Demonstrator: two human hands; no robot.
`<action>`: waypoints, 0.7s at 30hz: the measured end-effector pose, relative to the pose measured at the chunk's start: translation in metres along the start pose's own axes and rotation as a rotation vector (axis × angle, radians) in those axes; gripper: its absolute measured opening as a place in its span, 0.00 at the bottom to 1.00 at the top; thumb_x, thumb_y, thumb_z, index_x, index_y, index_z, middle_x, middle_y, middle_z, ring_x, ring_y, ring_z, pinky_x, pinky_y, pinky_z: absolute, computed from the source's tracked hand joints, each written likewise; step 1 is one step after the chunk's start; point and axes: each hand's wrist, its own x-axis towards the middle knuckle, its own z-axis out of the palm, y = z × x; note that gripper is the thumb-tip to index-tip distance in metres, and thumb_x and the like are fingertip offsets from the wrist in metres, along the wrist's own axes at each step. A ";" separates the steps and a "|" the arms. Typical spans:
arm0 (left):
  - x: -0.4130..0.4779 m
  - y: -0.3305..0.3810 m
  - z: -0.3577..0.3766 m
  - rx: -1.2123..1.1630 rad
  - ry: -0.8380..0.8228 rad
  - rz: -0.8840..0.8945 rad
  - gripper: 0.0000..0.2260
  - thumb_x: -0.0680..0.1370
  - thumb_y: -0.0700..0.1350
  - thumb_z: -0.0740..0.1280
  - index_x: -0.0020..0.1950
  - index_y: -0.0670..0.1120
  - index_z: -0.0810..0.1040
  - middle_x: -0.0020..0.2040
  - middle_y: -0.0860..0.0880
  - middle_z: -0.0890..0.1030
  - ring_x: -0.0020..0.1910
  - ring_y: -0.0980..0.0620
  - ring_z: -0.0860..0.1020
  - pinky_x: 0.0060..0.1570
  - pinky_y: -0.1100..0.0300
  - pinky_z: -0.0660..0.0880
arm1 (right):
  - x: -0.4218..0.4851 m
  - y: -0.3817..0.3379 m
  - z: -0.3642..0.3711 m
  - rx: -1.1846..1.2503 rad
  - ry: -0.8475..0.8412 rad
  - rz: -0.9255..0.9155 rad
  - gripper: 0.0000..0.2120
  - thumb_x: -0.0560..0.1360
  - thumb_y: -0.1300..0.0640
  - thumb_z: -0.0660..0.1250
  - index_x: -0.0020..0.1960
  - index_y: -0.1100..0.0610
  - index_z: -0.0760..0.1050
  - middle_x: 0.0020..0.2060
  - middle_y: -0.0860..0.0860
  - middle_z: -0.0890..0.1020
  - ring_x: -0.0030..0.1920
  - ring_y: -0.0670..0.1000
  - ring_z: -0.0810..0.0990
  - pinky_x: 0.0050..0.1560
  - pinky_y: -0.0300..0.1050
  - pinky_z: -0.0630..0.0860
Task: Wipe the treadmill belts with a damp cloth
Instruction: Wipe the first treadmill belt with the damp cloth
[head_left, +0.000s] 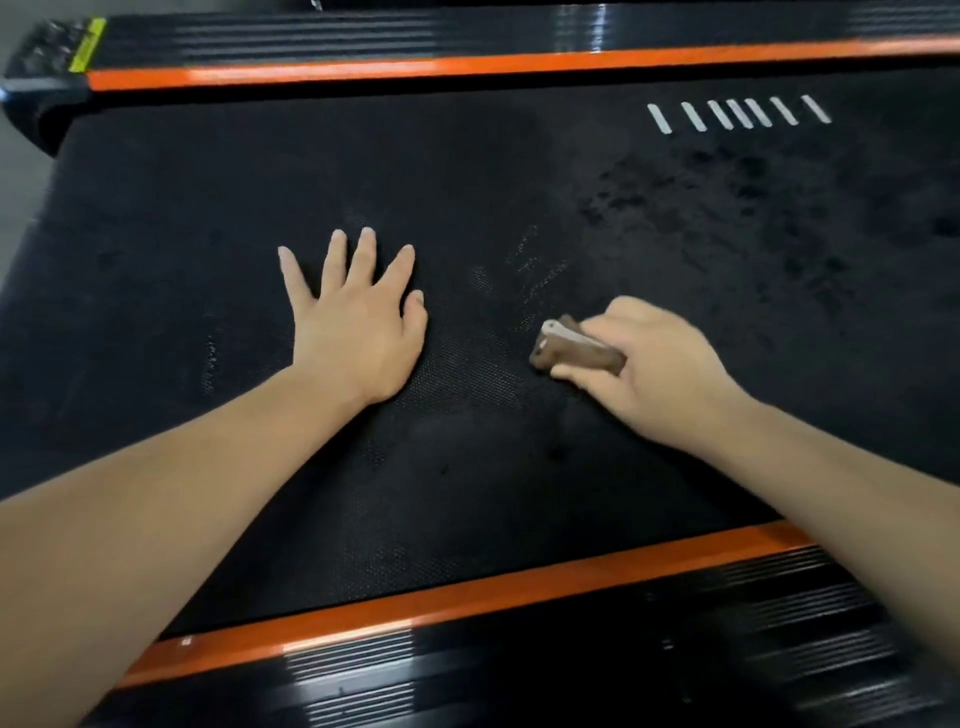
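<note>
Bracing with the left hand (358, 322): palm down, fingers spread wide, flat on the treadmill belt (467, 171). Gripping a small folded brown cloth (576, 351) in the right hand (660, 364), fingers curled round it, a pale edge poking out toward the left; cloth low against the belt, to the right of the left hand and apart from it. Some motion blur around the right hand. Between the two hands, faint pale streaks (540, 270) on the textured surface. Farther right, dark blotchy wet-looking patches (727, 208); beyond those, close to the far edge, a row of short slanted white marks (737, 114). Flanking the belt, a near orange stripe (467, 587) and a far orange stripe (467, 65), each backed by glossy black ribbed rail: near rail (519, 675), far rail (363, 34). At the far left corner, a yellow-green label (88, 44) on the rail end. Crossing over the near stripe and rail, both bare forearms, hiding stretches of each.
</note>
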 end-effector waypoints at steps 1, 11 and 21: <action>0.000 0.002 -0.002 0.046 0.029 0.053 0.25 0.85 0.55 0.49 0.83 0.53 0.60 0.84 0.43 0.55 0.83 0.40 0.48 0.76 0.29 0.37 | 0.007 0.010 -0.004 -0.032 0.038 0.064 0.20 0.75 0.37 0.66 0.37 0.52 0.69 0.37 0.48 0.70 0.37 0.52 0.73 0.36 0.46 0.68; -0.025 0.057 -0.003 -0.140 -0.128 0.040 0.26 0.86 0.58 0.50 0.84 0.55 0.54 0.85 0.47 0.47 0.84 0.46 0.41 0.80 0.42 0.36 | -0.005 0.024 -0.005 -0.011 0.039 -0.048 0.20 0.76 0.36 0.65 0.40 0.53 0.75 0.38 0.49 0.72 0.39 0.54 0.75 0.39 0.46 0.69; -0.024 0.066 -0.014 0.006 -0.332 0.007 0.30 0.85 0.62 0.44 0.85 0.54 0.43 0.85 0.47 0.38 0.82 0.45 0.34 0.79 0.39 0.34 | -0.003 0.043 -0.018 -0.032 -0.001 -0.053 0.17 0.76 0.39 0.68 0.40 0.49 0.69 0.38 0.50 0.71 0.38 0.53 0.72 0.40 0.46 0.66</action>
